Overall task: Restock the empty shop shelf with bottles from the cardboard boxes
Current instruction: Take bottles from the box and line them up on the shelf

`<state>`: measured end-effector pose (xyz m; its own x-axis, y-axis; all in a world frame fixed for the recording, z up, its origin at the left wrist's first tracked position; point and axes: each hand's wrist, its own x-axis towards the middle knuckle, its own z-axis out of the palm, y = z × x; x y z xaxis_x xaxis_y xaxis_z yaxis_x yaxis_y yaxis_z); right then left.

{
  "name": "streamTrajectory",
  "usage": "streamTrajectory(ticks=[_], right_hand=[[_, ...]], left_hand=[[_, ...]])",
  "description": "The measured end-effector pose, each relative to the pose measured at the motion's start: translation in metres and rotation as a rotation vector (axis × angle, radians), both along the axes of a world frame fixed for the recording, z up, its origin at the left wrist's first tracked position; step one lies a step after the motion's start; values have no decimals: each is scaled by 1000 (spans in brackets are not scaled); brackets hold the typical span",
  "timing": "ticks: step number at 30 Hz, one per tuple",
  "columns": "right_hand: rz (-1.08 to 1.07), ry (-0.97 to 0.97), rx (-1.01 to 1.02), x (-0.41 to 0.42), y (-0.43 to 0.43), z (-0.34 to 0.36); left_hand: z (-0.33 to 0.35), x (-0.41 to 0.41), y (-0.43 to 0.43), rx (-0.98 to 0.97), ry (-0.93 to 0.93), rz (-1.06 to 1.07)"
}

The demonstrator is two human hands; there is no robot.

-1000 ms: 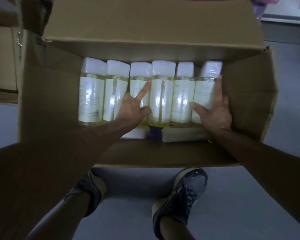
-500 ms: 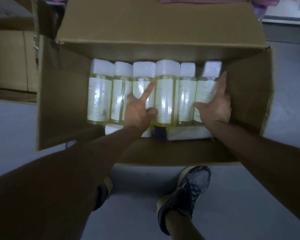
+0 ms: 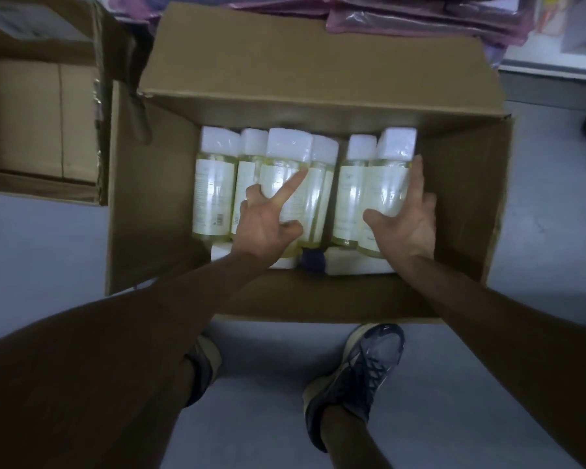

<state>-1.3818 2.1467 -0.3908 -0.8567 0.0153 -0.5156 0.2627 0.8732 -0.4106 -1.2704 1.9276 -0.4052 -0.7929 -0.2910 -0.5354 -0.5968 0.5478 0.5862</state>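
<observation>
Head view, looking down into an open cardboard box (image 3: 139, 204) on the floor (image 3: 41, 248).

Inside the box, against its far wall: six bottles (image 3: 214, 194) side by side in one row, lying flat. Long axes running from the box's near wall to its far wall, white caps at the far end. Beneath that row, at the box's near wall: white caps of a lower layer (image 3: 356, 265), too hidden to count.

Left hand (image 3: 268, 228) over the box's middle, on the third bottle (image 3: 285, 154) from the box's left wall. Index finger laid straight along the label, thumb pressed to one flank, other fingers curled at the other: pinching it.

Right hand (image 3: 403, 221) by the box's right wall, on the sixth bottle (image 3: 386, 177). Fingers straight down its outer side, thumb across the label: clamping it between them.

Each bottle directly under its own hand, so probably a straight lift out of the box, one per hand. Packed tight around the third; could drag a neighbour.

One second box (image 3: 38, 113) just left of the cardboard box. No shelf in sight.
</observation>
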Motion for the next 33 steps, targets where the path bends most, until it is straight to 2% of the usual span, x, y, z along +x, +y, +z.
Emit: streamTrajectory(ticks=[10, 17, 21, 26, 33], right_hand=[[3, -87, -95, -2, 5, -4], [87, -98, -62, 8, -8, 42], [91, -122, -101, 25, -12, 97], [59, -123, -244, 44, -24, 192], [101, -144, -474, 41, -68, 356]], left_hand=[[4, -3, -7, 151, -18, 39], [49, 10, -17, 227, -20, 118], [104, 21, -23, 308, 29, 217], [190, 36, -31, 394, 137, 317], [363, 46, -48, 508, 373, 495]])
